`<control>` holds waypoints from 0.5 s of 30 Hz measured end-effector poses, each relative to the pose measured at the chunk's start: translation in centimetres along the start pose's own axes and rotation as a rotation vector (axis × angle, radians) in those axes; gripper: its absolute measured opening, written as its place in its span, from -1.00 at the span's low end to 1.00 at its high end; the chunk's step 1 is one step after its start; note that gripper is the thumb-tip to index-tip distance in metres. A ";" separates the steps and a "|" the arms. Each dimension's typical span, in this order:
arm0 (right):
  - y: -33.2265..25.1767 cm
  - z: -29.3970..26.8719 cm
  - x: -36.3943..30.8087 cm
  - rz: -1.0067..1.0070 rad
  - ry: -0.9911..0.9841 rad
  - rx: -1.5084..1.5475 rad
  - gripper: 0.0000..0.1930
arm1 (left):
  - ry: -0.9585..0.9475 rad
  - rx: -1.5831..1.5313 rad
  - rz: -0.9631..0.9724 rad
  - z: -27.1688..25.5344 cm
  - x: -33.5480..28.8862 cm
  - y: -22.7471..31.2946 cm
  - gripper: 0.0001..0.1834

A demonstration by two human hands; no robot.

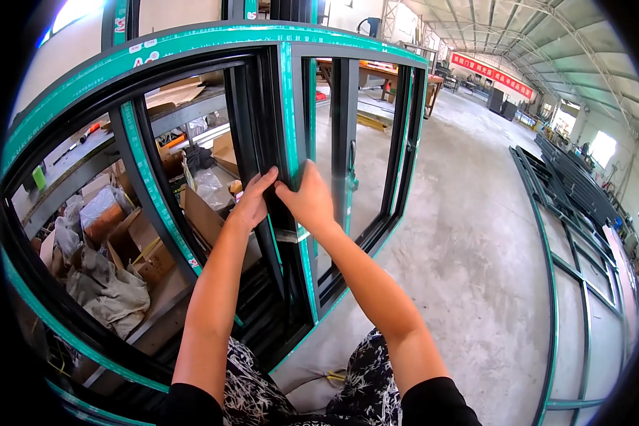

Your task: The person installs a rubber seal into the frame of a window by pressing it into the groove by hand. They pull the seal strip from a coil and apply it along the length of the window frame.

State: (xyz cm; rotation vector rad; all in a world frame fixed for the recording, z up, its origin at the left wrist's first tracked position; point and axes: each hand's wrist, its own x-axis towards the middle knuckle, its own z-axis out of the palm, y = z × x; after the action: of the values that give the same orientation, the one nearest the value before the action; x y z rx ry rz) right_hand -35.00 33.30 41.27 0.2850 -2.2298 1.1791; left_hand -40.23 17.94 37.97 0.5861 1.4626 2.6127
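A large dark window frame (pixel 296 128) with green protective tape stands upright before me, with sliding sashes in it. My left hand (pixel 254 201) is closed at the dark inner edge of the middle upright, thumb up against the black profile. On the right side of that same upright, my right hand (pixel 310 199) is wrapped around it, thumb pressed toward the left hand. Some fingers of both hands are hidden behind the profile. Just below the hands, a small pale block (pixel 289 236) sits across the upright. A dark handle (pixel 353 167) shows on the right sash.
Through the left panes, a workbench (pixel 64 167) shows, with cardboard boxes (pixel 145 245), plastic bags and a grey cloth (pixel 110 291) beneath it. Concrete floor (pixel 461 234) stretches to the right. More dark frames (pixel 582 284) lie at far right. A wooden table (pixel 376 71) stands behind.
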 end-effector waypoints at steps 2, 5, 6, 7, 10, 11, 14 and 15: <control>-0.5 -0.3 0.0 0.009 -0.001 0.006 -0.30 | 0.042 0.012 0.022 0.2 -0.3 -0.1 -0.40; -0.6 -0.3 0.1 0.008 0.047 -0.011 -0.46 | 0.116 0.041 0.061 1.9 -1.1 0.1 -0.44; -0.7 -0.3 0.2 0.007 0.041 -0.027 -0.46 | 0.130 0.060 0.083 2.1 -1.2 0.0 -0.45; -0.7 -0.2 0.3 0.007 0.036 -0.042 -0.47 | 0.144 0.079 0.105 2.2 -1.2 -0.1 -0.45; -0.3 0.0 0.1 -0.032 0.048 -0.052 -0.45 | 0.163 0.079 0.088 2.6 -1.5 0.0 -0.44; 0.0 0.0 0.1 -0.046 0.042 -0.056 -0.43 | 0.172 0.077 0.080 2.6 -1.5 -0.1 -0.44; -0.4 -0.4 -0.1 -0.073 0.040 -0.023 -0.47 | 0.041 0.022 0.056 0.3 -0.9 -0.2 -0.46; -0.2 -0.5 -0.2 -0.080 0.033 -0.017 -0.48 | -0.001 0.001 0.042 0.1 -0.7 -0.3 -0.47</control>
State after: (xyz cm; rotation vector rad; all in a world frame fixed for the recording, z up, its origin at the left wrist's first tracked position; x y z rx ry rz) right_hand -34.55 33.59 41.55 0.3424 -2.1790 1.1137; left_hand -39.55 18.01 37.61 0.6253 1.4670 2.6425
